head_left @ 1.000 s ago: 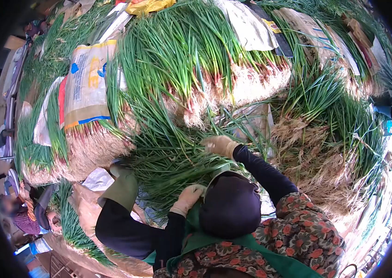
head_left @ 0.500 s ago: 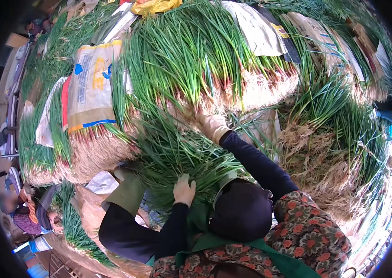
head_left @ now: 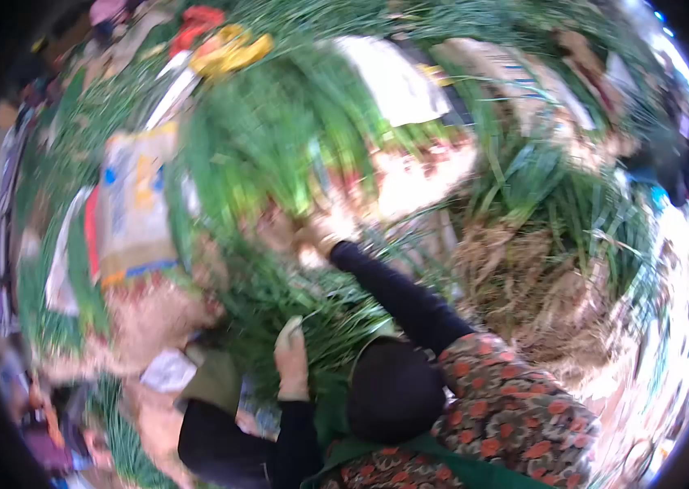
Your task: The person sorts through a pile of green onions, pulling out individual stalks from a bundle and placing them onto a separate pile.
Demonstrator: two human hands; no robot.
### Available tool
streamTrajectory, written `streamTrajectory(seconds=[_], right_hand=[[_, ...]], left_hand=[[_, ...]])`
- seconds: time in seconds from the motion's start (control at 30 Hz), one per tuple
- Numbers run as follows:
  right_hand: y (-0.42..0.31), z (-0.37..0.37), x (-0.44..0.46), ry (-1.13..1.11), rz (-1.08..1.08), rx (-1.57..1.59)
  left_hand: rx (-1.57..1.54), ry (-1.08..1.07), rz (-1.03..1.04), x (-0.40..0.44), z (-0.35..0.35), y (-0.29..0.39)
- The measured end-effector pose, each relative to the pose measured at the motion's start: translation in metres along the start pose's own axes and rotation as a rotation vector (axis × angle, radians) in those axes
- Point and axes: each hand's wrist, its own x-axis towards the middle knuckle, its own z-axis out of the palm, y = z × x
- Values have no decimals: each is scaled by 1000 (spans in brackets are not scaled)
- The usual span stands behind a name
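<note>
Blur softens the whole head view. My right hand (head_left: pixel 320 234), in a pale glove, reaches forward to the root ends of a thick row of green onions (head_left: pixel 259 134). Its fingers look closed around the base of some stalks there, though the exact grip is smeared. My left hand (head_left: pixel 290 359), also gloved, is held up just in front of my body with its fingers stretched out. Nothing shows in it. Beside and beyond it lies a heap of loose green onion leaves (head_left: pixel 320 314). My dark-clad knee (head_left: pixel 393 391) stands between my arms.
More green onions with tangled roots (head_left: pixel 515 269) are piled at the right. A printed sack (head_left: pixel 136 212) covers onions at the left, and a white sack (head_left: pixel 393 81) lies on the far row. A yellow bag (head_left: pixel 234 50) sits at the back. A green boot (head_left: pixel 212 379) is near my left arm.
The view has swung, so the scene sits further left and lower. My left hand has come up off the loose leaves. My right hand stays at the root ends.
</note>
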Motion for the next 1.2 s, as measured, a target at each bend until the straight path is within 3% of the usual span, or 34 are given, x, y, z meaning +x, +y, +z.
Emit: streamTrajectory(seconds=[0.07, 0.17, 0.2, 0.3, 0.33, 0.4, 0.47, 0.57, 0.6, 0.63, 0.7, 0.77, 0.83, 0.87, 0.93, 1.03, 1.13, 1.2], right_hand=[[16, 20, 3, 83, -5, 98], [34, 10, -20, 251, -157, 305], [63, 9, -23, 152, -108, 626], [63, -140, -101, 81, 236, 1452], [87, -167, -119, 299, 138, 1002], [139, -216, -153, 474, 254, 831], [181, -265, -191, 543, 434, 414], [193, -318, -251, 224, 930, -405], [182, -324, -254, 109, 1006, -542], [194, -310, -251, 122, 955, -588], [173, -268, -224, 359, 501, -508], [137, -205, -178, 201, 328, 171], [73, -148, -128, -54, 409, 857], [59, -110, -100, -137, 398, 829], [3, -92, -55, -200, 255, 400], [-50, -86, -16, -325, 287, 18], [-27, -65, 0, -232, 280, -58], [10, -55, 5, -30, 303, -12]], left_hand=[[-30, -50, -9, 0, 5, 3], [-208, -108, -194, 4, 6, -6], [-258, -135, -217, 7, 4, -15], [-399, -179, -243, 17, 7, -25], [-449, -188, -245, 17, 8, -25], [-489, -233, -260, 20, 17, -14], [-533, -279, -238, 23, 21, -17], [-559, -287, -238, 24, 25, -21], [-577, -262, -236, 24, 24, -18], [-592, -230, -242, 22, 24, -15], [-639, -184, -251, 24, 20, -7], [-654, -188, -264, 30, 16, 1], [-643, -170, -254, 34, 11, 22], [-637, -160, -267, 35, 8, 33], [-671, -160, -240, 41, 2, 39], [-716, -164, -235, 46, -4, 46], [-741, -175, -236, 53, -4, 43], [-732, -178, -247, 51, -4, 43]])
